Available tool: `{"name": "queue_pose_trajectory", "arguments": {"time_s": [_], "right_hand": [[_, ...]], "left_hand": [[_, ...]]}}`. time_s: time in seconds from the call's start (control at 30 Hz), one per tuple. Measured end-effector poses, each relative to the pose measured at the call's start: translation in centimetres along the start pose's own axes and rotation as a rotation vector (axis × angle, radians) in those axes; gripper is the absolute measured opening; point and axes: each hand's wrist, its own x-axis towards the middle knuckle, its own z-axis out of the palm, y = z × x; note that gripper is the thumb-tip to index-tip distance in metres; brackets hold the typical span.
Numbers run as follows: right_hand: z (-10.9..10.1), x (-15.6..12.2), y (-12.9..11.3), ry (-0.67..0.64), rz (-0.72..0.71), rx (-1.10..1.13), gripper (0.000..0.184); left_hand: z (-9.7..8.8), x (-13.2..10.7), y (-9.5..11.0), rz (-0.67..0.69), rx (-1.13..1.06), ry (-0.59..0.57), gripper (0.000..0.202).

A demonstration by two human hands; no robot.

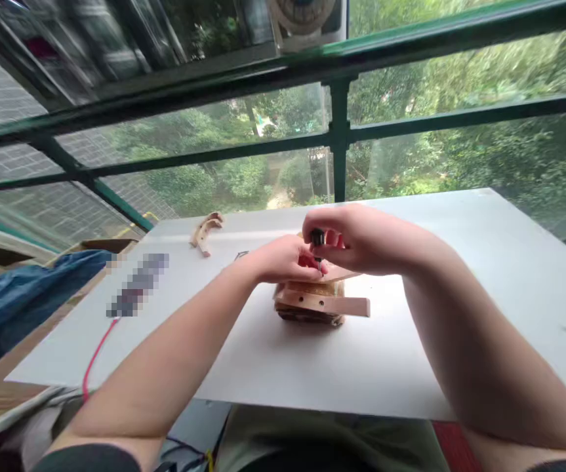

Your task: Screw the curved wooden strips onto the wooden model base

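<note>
1. Black-handled screwdriver [317, 238]: your right hand grips it upright [344, 237], curled fingers hiding part of the handle.
2. Your left hand [290, 259] bends in at the shaft's lower end; I cannot tell whether it pinches anything.
3. Beneath both hands sits a wooden assembly [311, 303], its near strip smooth, straight-ended, with two dark holes; your hands cover its far part.
4. Far left on the white table [385, 367]: curved wooden pieces [207, 231].
5. Left: a pixelated object [138, 286], unreadable, with a red cable [96, 354].

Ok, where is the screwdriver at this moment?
In the head view, the screwdriver is just right of centre, gripped in the right hand, pointing down at the wooden parts beside the left hand.
</note>
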Motion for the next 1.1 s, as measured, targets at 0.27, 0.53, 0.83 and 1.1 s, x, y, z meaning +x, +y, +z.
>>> {"name": "queue_pose_trajectory", "arguments": {"time_s": [0.27,0.53,0.83,1.1], "right_hand": [[1.3,0.9,-0.1,0.061,0.041,-0.071,0.018],[2.3,1.5,0.4,0.063,0.040,0.047,0.010],[1.8,1.7,0.3,0.086,0.068,0.015,0.002],[1.9,1.8,0.3,0.084,0.088,0.044,0.002]], "left_hand": [[-0.3,-0.1,-0.9,0.096,-0.137,-0.020,0.024],[2.7,0.8,-9.2,0.201,-0.861,0.571,0.036],[5.5,2.3,-11.9,0.130,-0.755,0.902,0.033],[5.6,2.4,-12.1,0.184,-0.684,0.877,0.035]]}}
